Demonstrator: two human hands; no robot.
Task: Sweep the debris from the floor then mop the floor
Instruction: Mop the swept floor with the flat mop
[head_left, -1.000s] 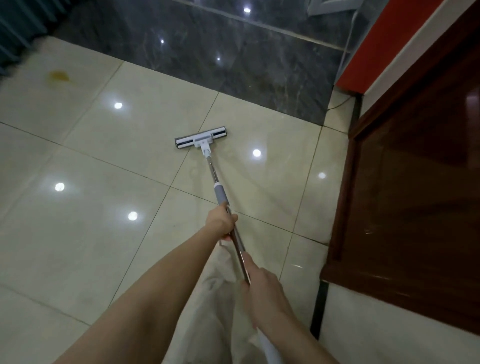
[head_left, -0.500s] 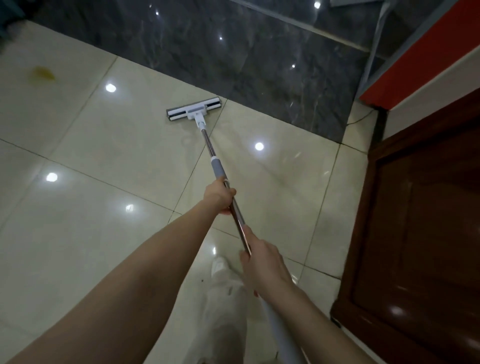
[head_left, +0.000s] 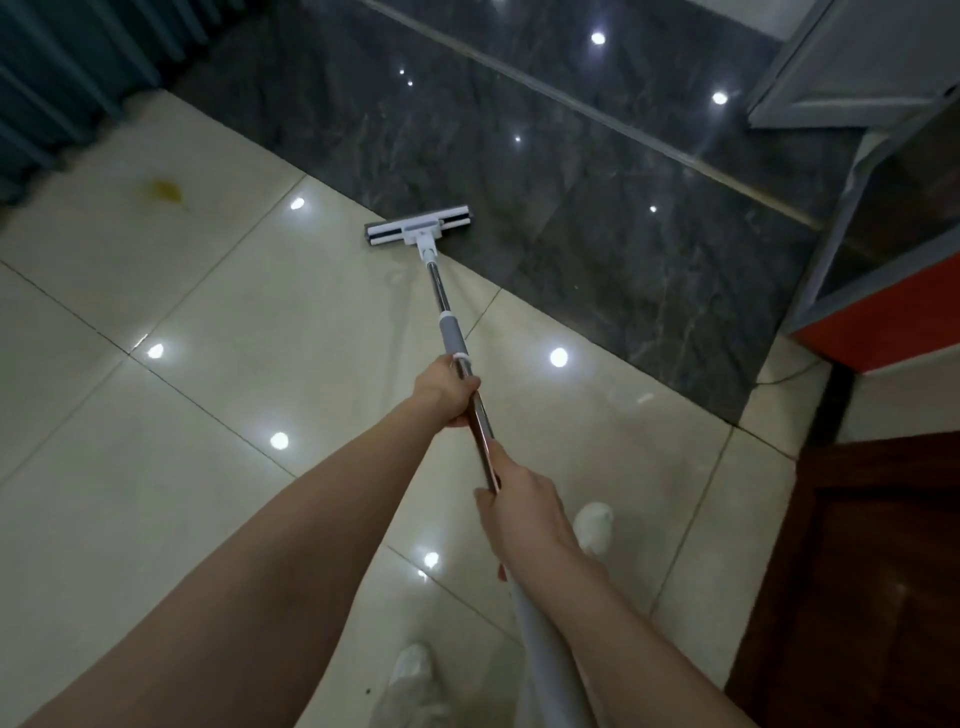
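A flat mop with a white and black head (head_left: 418, 235) lies on the glossy floor, right at the line where cream tiles (head_left: 218, 322) meet dark grey marble tiles (head_left: 597, 218). Its metal pole (head_left: 440, 296) with a grey sleeve runs back toward me. My left hand (head_left: 447, 387) grips the pole just below the grey sleeve. My right hand (head_left: 522, 512) grips it lower down, nearer my body. A yellow stain (head_left: 165, 191) marks a cream tile at the far left. A small dark speck (head_left: 369, 690) lies by my foot.
A teal curtain (head_left: 62, 78) hangs at the far left. A grey frame (head_left: 841, 73) and an orange-red panel (head_left: 893, 322) stand at the right, with a dark wooden door (head_left: 872, 571) nearer. A thin cable (head_left: 789, 375) crosses the floor there. My white-shoed feet (head_left: 595, 525) are below.
The mop head has been pushed forward from mid cream tile to the edge of the dark marble. Both hands kept their grip on the pole, and I stepped forward.
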